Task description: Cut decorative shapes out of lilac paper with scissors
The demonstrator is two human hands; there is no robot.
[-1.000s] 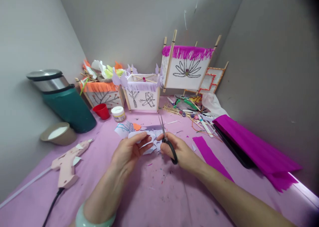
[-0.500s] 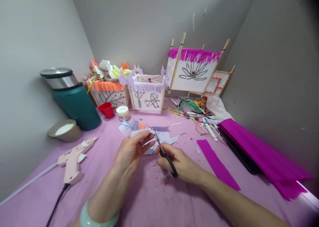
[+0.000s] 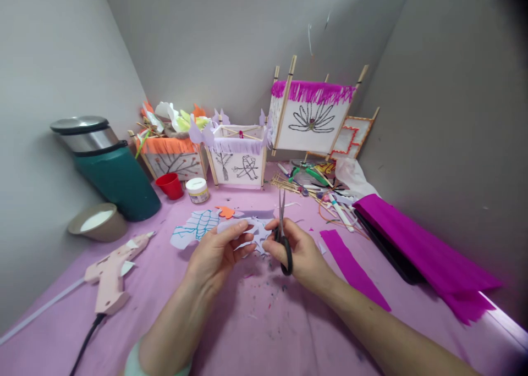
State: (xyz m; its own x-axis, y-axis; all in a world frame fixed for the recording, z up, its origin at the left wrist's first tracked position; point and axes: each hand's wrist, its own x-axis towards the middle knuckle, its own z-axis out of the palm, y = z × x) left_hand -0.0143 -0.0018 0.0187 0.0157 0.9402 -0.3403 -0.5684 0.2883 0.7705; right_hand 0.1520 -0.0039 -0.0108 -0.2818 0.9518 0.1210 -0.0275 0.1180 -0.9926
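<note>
My left hand (image 3: 218,252) pinches a pale lavender piece of paper (image 3: 260,235) with a jagged, cut edge. Wrapped in my right hand (image 3: 303,255) is a pair of black-handled scissors (image 3: 286,254), blades pointing up and nearly closed. The thumb and fingertips of that hand are close to the paper's right edge; whether they touch it I cannot tell. Left of the hands lies a lavender paper with blue drawn lines (image 3: 202,226), and beside it an orange paper cutout (image 3: 225,212).
A pink glue gun (image 3: 109,271), bowl (image 3: 97,222), teal tumbler (image 3: 107,178), red cup (image 3: 170,186) and white-lidded jar (image 3: 197,190) stand left. Decorated stick-frame boxes (image 3: 237,164) line the back. Magenta paper (image 3: 416,244), a magenta strip (image 3: 355,271) and markers (image 3: 340,213) lie right.
The scissors have come away from the paper and turned upright in my right hand. The lavender paper is turned in my hands, and the blue-lined paper and orange cutout show more fully.
</note>
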